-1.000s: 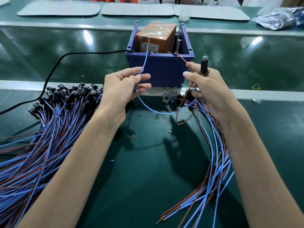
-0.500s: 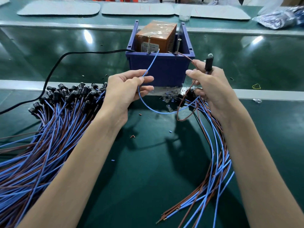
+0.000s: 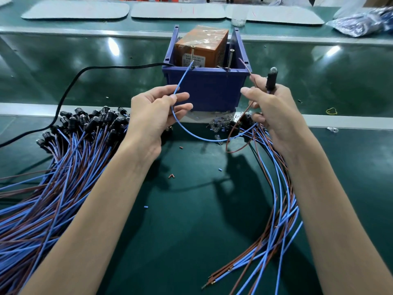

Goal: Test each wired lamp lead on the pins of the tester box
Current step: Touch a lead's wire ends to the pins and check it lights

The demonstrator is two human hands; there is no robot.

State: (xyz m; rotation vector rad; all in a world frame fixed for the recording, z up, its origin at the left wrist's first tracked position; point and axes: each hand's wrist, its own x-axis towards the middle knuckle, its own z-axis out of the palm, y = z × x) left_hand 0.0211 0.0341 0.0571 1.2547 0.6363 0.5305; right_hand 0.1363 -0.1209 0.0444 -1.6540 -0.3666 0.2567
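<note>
There, the blue lead (image 3: 182, 82) rose to the left pin (image 3: 193, 53) of the tester box (image 3: 204, 90), its tip at the pin, pinched in your left grip (image 3: 153, 118). The brown lead (image 3: 246, 67) ended near the right pin (image 3: 231, 58), apart from it. Your right grip (image 3: 275, 112) pinched it, and also clutched the black lamp holder (image 3: 271, 80) and a bundle of leads (image 3: 276, 199) trailing over the tabletop (image 3: 187, 235).

The green table (image 3: 180, 241) carries a blue bin (image 3: 210, 90) at its middle, a heap of wired lamp leads (image 3: 63, 167) at left, a black cable (image 3: 70, 88), loose bulbs (image 3: 219, 124), insulation scraps (image 3: 171, 176), a yellow rubber band (image 3: 331, 111) and grey mats (image 3: 74, 10) along the far edge.
</note>
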